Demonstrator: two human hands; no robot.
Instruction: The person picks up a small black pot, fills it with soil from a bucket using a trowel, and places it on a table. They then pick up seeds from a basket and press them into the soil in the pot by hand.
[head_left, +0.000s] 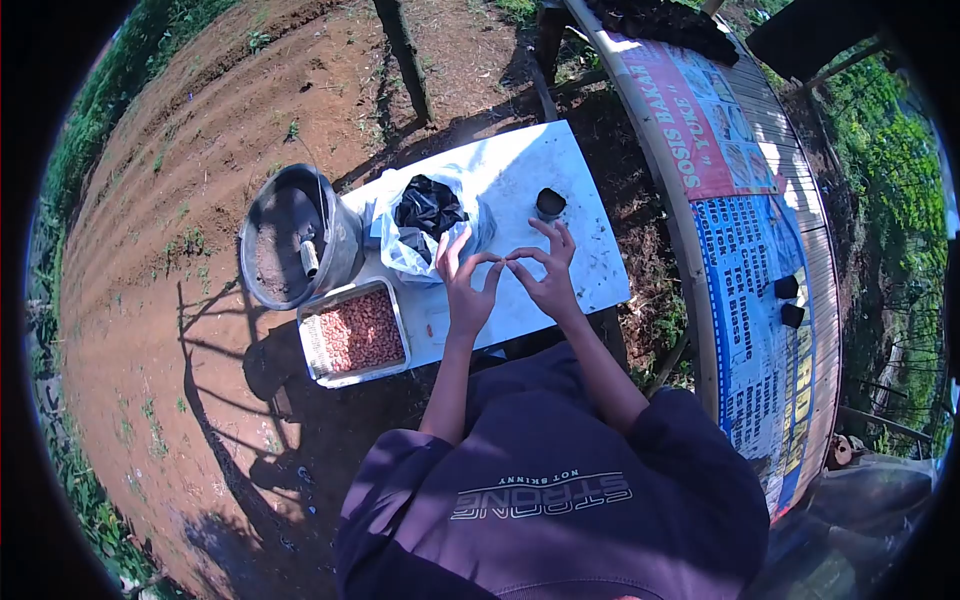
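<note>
Left hand (469, 282) and right hand (549, 280) formed narrow pinches at frame centre; a tiny item (505, 261) lay between their fingertips.

White tray (403, 368) of reddish seeds (362, 332) beside the bucket (345, 250).

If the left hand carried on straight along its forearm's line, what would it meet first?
Probably the white plastic bag, just beyond the left hand; the hand's height above the table is unclear.
</note>
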